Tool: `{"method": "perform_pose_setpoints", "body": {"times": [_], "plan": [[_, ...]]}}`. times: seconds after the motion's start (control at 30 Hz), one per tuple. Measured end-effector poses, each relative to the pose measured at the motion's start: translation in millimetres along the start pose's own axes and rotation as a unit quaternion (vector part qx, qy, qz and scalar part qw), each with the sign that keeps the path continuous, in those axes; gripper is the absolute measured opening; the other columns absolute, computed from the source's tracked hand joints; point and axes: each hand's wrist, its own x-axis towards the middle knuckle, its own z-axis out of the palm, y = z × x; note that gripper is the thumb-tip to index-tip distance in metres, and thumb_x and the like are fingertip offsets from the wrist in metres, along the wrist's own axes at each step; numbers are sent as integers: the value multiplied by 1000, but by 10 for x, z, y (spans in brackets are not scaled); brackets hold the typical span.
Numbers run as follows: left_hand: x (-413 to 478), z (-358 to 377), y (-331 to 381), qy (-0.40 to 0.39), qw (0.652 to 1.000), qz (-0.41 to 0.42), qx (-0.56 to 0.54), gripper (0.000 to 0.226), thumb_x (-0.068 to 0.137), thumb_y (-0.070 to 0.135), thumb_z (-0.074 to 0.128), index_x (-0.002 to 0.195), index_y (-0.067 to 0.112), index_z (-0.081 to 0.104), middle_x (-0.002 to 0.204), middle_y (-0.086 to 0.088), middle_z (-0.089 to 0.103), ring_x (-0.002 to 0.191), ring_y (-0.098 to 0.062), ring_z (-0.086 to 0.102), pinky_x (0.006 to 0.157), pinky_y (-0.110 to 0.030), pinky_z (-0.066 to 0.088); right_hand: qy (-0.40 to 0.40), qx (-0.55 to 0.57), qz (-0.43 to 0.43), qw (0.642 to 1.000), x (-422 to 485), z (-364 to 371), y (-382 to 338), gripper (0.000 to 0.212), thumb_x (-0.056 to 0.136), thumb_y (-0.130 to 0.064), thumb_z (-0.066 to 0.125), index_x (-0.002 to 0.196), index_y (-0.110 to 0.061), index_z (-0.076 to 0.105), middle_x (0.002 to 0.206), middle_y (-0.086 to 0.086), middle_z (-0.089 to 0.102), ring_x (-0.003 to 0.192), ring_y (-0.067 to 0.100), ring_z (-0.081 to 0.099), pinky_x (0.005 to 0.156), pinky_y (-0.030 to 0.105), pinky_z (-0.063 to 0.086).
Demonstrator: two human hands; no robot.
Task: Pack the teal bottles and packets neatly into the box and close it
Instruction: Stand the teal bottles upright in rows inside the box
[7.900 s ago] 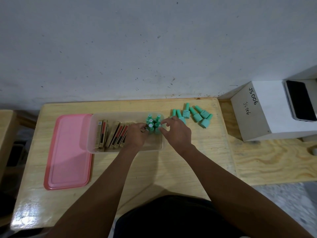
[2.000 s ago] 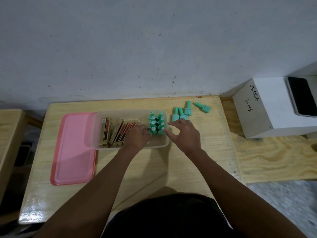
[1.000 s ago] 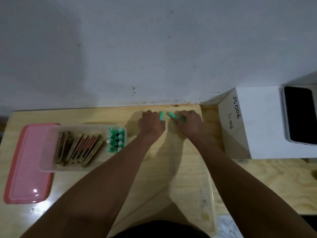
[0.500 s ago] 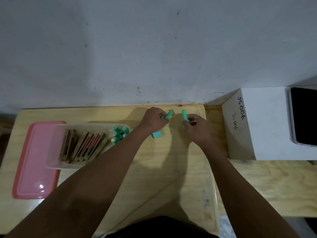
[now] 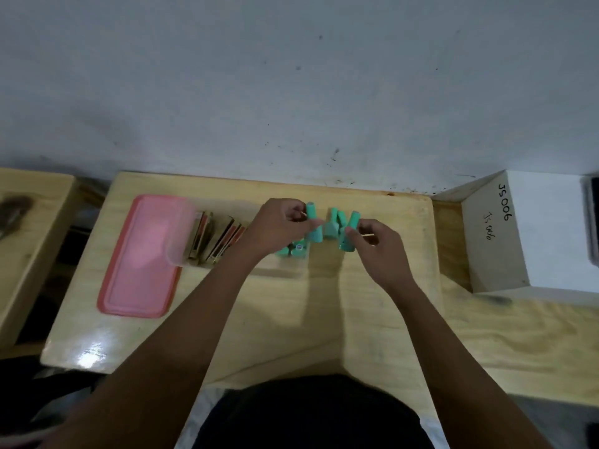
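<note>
My left hand is shut on a teal bottle, held above the right end of the clear plastic box. My right hand is shut on another teal bottle just right of the box. Two more teal bottles show between my hands; whether they rest on the table is unclear. Several teal bottles stand upright in the box's right end, partly hidden by my left hand. Packets stand in a leaning row in the box's left part.
A pink lid lies flat on the wooden table, left of the box. A white box marked JS006 stands at the right, with a dark phone on top. Another wooden surface is at far left.
Both hands picked teal bottles from the table's far right area and carried them left toward the box. The view has swung back to the left.
</note>
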Motion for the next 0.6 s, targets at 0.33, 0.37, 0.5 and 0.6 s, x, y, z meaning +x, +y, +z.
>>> {"method": "perform_pose_setpoints", "body": {"times": [0.33, 0.37, 0.5, 0.6], "plan": [[-375, -383, -532, 48, 997, 14, 66, 20, 78, 34, 74, 93, 21, 75, 84, 3, 75, 78, -11, 70, 75, -34, 59, 6, -115, -19, 993, -280, 638, -258, 25, 86, -41, 68, 104, -23, 68, 88, -15, 70, 83, -2, 65, 73, 22, 52], [-389, -376, -568, 43, 996, 18, 79, 20, 78, 31, 74, 94, 19, 74, 85, 2, 75, 78, -11, 70, 74, -32, 58, 9, -147, -18, 989, -311, 667, -266, 27, 86, -43, 67, 106, -24, 67, 90, -15, 69, 85, -2, 64, 73, 24, 51], [-363, -340, -737, 8, 989, 25, 144, 21, 78, 27, 74, 94, 13, 75, 85, -1, 73, 75, -12, 65, 66, -25, 51, 25, -249, -40, 967, -399, 769, -210, 29, 85, -46, 66, 106, -26, 70, 97, -12, 72, 95, 6, 64, 76, 29, 50], [-323, -296, -844, 6, 986, 18, 168, 23, 77, 24, 75, 96, 11, 74, 89, -5, 73, 73, -13, 61, 65, -20, 41, 31, -298, -93, 950, -419, 836, -112, 28, 82, -42, 71, 101, -21, 73, 103, -5, 71, 102, 15, 61, 81, 34, 52]]}}
